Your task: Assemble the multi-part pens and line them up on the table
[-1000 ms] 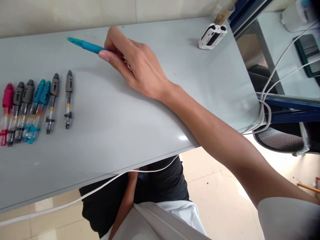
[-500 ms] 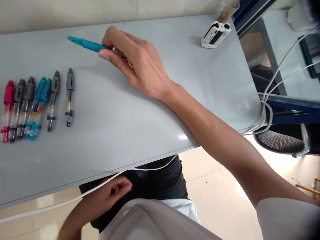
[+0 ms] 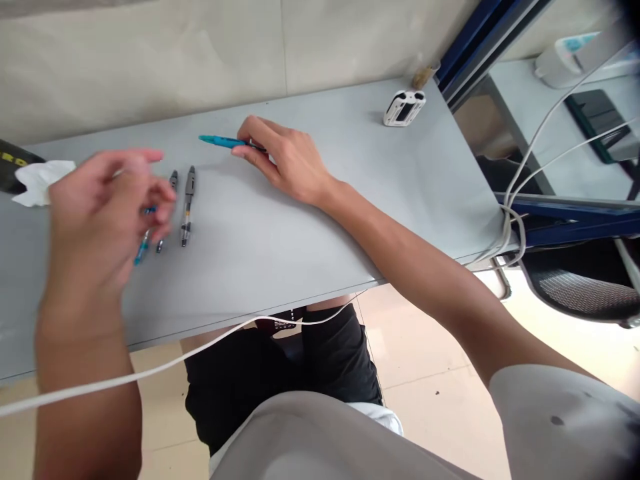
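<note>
My right hand (image 3: 287,160) rests on the grey table and pinches a turquoise pen (image 3: 223,141), whose tip end points left. My left hand (image 3: 113,200), blurred by motion, is raised over the left part of the table. Its index finger is stretched out, the other fingers are loosely curled, and nothing shows in them. A pen with a grey grip (image 3: 189,200) lies between the two hands. Just left of it, another grey pen (image 3: 174,179) and a turquoise pen (image 3: 142,249) are partly covered by my left hand.
A white device (image 3: 405,109) stands at the table's back right. White tissue (image 3: 43,180) sticks out of a dark box (image 3: 17,163) on the left. A white cable (image 3: 200,353) crosses in front of the table edge. A mesh chair (image 3: 580,287) stands at right.
My left hand has risen from my lap to above the pens, hiding most of them. My right hand still holds the turquoise pen. The view has shifted left and up, bringing the tissue into sight.
</note>
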### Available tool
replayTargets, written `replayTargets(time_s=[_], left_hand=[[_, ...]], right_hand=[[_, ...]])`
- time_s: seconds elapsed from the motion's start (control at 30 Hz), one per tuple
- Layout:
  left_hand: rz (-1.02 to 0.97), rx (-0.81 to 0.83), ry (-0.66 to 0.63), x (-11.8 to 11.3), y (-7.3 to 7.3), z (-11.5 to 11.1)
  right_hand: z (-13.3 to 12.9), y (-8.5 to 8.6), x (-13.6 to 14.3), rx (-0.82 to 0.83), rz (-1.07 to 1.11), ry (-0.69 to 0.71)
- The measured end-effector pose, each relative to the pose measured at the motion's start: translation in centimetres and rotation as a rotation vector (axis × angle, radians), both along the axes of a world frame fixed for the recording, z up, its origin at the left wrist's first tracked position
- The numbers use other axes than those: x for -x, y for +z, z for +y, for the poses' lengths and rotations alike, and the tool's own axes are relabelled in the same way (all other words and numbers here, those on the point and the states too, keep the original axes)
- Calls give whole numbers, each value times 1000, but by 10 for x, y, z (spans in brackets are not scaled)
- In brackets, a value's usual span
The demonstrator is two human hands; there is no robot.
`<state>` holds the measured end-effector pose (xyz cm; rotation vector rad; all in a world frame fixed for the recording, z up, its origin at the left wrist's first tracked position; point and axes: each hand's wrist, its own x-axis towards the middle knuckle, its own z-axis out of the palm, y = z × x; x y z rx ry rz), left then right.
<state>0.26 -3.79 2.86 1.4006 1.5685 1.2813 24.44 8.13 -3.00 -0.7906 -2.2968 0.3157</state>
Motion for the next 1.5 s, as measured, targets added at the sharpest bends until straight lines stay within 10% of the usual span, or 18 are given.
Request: replayTargets(time_s=[0.33,0.67,0.87,1.2,1.5], left_hand=[[288,-151,-246,-26,-31,77],[449,-318,-268,-9,-25,52],[387,-359,-128,-4,-26,58],[661,-325,-315,-24,-37,48],[797,-408,-308,-26,-37,49]], right_hand=[[5,13,-8,82,-13,-23],[7,5,1,200,126,213],[12,17,-1,633,666,180],[19,14,2,1254,1208,322],[31,20,-23,1322,1338,223]])
